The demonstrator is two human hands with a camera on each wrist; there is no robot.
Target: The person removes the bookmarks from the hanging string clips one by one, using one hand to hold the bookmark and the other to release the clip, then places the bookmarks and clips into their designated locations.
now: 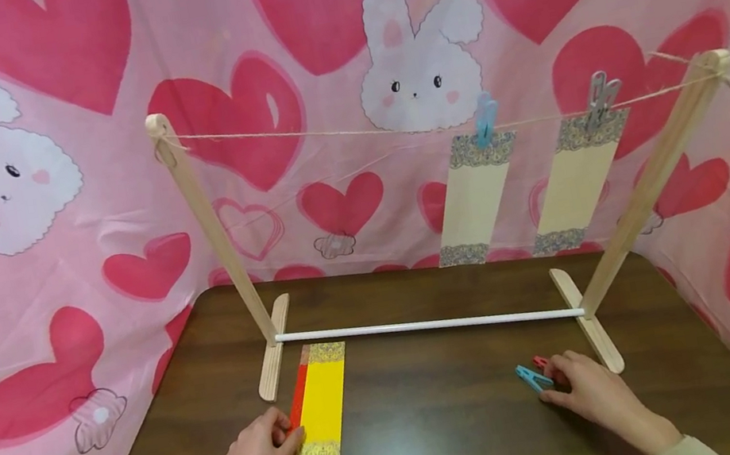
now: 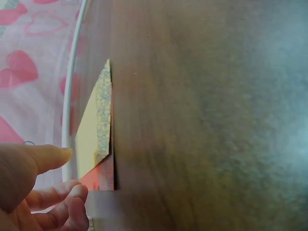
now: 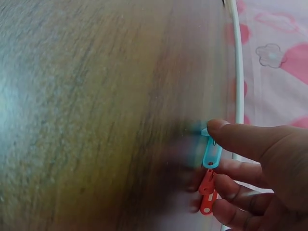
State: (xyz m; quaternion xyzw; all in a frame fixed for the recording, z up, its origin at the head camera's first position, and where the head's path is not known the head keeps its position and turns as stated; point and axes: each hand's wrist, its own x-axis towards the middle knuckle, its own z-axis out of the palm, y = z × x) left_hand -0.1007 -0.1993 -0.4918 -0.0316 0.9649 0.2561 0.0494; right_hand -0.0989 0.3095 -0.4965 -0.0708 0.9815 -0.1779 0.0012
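Observation:
A yellow paper strip with lace-pattern ends lies over a red strip on the table at the left. My left hand is at its near left edge. In the left wrist view the thumb and index finger stand apart at the edge of the yellow strip. At the right, my right hand pinches a blue clothespin between thumb and index finger; the right wrist view shows the thumb at one end of this blue clothespin. Red clothespins lie beside it, near the other fingers.
A wooden stand with a left post, a right post and a white crossbar spans the table. From its string hang two cream strips, held by a blue clothespin and a grey clothespin.

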